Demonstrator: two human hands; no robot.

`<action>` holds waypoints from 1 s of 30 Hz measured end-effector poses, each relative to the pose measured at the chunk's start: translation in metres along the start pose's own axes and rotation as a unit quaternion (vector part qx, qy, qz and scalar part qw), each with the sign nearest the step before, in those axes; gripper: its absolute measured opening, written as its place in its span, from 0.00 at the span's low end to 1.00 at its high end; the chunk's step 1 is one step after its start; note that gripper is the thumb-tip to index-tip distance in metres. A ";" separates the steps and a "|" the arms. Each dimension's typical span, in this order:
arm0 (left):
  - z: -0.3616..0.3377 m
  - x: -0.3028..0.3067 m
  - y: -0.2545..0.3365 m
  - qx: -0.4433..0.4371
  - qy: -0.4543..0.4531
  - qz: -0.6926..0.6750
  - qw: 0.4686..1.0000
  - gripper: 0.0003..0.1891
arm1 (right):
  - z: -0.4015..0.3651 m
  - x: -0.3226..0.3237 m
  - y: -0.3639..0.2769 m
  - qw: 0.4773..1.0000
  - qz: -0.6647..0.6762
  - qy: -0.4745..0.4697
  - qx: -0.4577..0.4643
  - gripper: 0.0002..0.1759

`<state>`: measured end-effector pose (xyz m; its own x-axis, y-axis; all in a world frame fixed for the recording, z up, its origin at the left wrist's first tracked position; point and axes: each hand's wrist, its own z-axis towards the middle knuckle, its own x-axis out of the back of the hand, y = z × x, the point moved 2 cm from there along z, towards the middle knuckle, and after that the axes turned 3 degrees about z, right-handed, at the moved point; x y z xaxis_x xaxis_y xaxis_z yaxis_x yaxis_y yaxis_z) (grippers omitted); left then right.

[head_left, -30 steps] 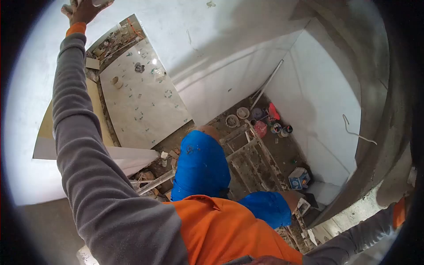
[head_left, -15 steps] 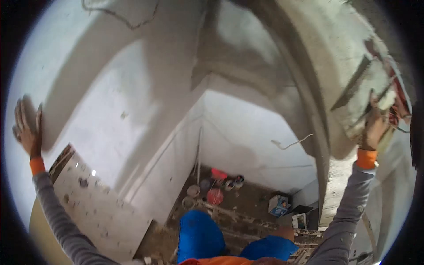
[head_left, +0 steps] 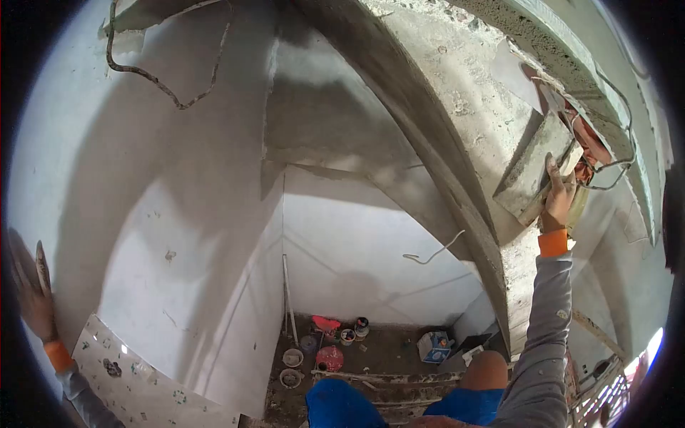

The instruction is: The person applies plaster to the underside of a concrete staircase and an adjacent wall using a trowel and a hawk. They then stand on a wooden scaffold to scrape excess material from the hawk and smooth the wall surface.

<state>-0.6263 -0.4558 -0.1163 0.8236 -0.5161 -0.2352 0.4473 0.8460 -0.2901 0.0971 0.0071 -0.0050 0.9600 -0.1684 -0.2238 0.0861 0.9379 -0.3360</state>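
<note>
- Head view, between two and three o'clock: grey slab (head_left: 531,165), long axis seven to one, lies toward ten o'clock from the touching right hand (head_left: 559,202); whether its fingers grip is hidden.
- Between eight and nine: left hand (head_left: 34,303), farther off, fingers outstretched against the white wall (head_left: 146,239).
- Five o'clock: blue-and-white box (head_left: 434,347), printing unreadable.

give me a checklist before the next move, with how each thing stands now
1. Left hand against the white plastered wall: looks ok.
2. Right hand at the edge of the grey rectangular slab: ok.
3. Slab firmly fixed: cannot tell.
4. Dark bent cable well away from right hand: not ok, it loops close by.
5. Feet secure: cannot tell, out of view.
6. Brown floor below clear: not ok, round red container and blue-and-white box stand there.
</note>
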 end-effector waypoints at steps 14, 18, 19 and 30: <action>0.007 0.004 -0.003 0.001 0.014 0.049 0.999 0.35 | -0.005 -0.010 -0.017 0.996 -0.061 -0.026 0.052 0.22; 0.008 0.002 -0.006 0.038 0.017 0.070 0.997 0.35 | -0.015 -0.048 -0.061 0.996 -0.021 -0.050 0.064 0.23; 0.011 -0.003 -0.011 0.054 0.017 0.064 0.996 0.34 | -0.018 -0.062 -0.081 0.993 -0.014 -0.065 0.093 0.24; 0.061 -0.035 -0.028 0.048 0.002 0.097 0.994 0.32 | 0.018 -0.264 -0.200 0.903 -0.049 0.053 0.424 0.23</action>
<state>-0.6467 -0.4536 -0.0436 0.8965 -0.3417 -0.2819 0.3110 0.9387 -0.1490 -0.1686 -0.1306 0.1381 0.9094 -0.2493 -0.3328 0.3860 0.8040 0.4524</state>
